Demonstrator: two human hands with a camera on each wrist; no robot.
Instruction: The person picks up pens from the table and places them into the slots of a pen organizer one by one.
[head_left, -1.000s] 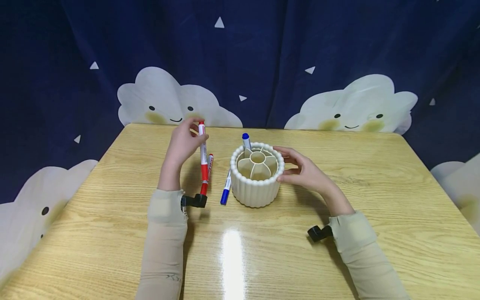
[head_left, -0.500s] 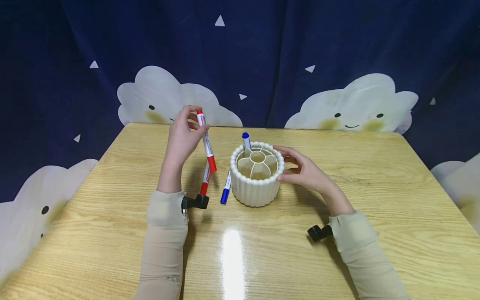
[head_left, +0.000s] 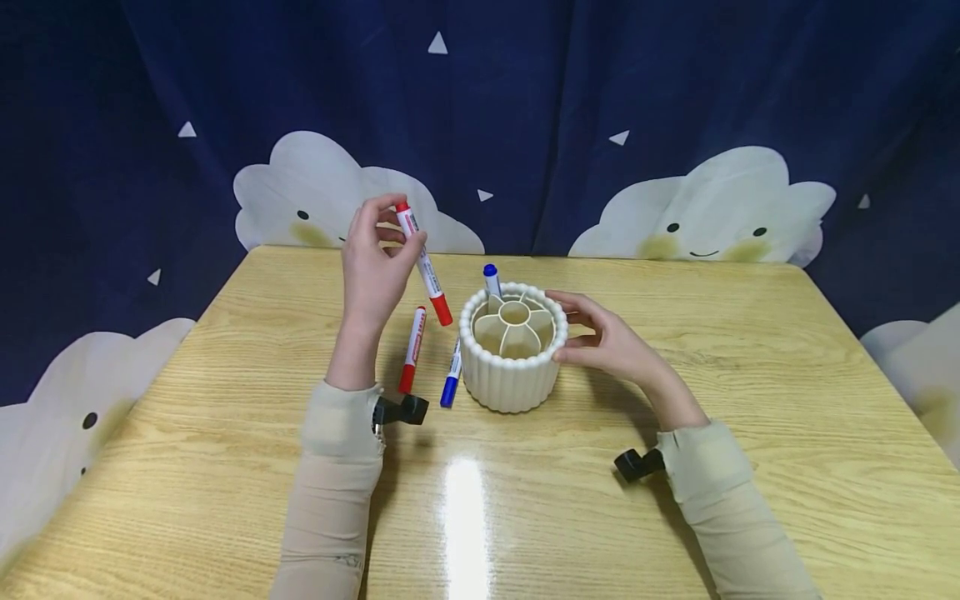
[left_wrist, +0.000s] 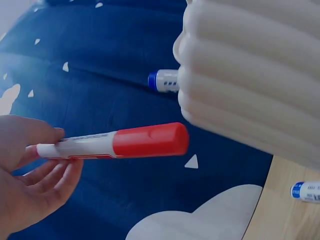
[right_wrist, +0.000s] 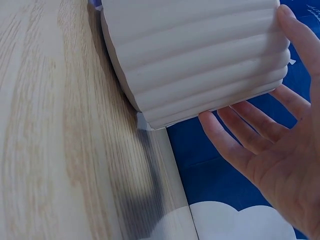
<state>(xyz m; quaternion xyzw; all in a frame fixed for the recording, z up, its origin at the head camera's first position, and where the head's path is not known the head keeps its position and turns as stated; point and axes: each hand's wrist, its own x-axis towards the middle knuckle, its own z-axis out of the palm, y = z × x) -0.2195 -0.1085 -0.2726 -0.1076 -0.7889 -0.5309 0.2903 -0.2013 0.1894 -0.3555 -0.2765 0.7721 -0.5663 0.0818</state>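
My left hand [head_left: 378, 271] pinches a red-capped white marker [head_left: 425, 254] near its upper end, raised over the table with its red cap slanting down toward the pen holder. In the left wrist view the red cap [left_wrist: 150, 140] points at the holder's side. The cream ribbed pen holder [head_left: 512, 385], divided into compartments under a beaded rim, stands upright. A blue-ended marker [head_left: 491, 281] sticks up from its back left compartment. My right hand [head_left: 607, 342] holds the holder's right side; in the right wrist view the thumb is at the rim and the fingers [right_wrist: 227, 142] lie along the wall.
A second red marker [head_left: 412, 350] lies on the wooden table [head_left: 570, 517] beside the left wrist. Another blue marker [head_left: 452, 379] lies close against the holder's left side. Behind the table hangs a dark blue curtain [head_left: 525, 125] with clouds.
My left hand has lifted the red marker up off the table and tilted it, its cap swinging right toward the pen holder. The right hand and the holder stay in place.
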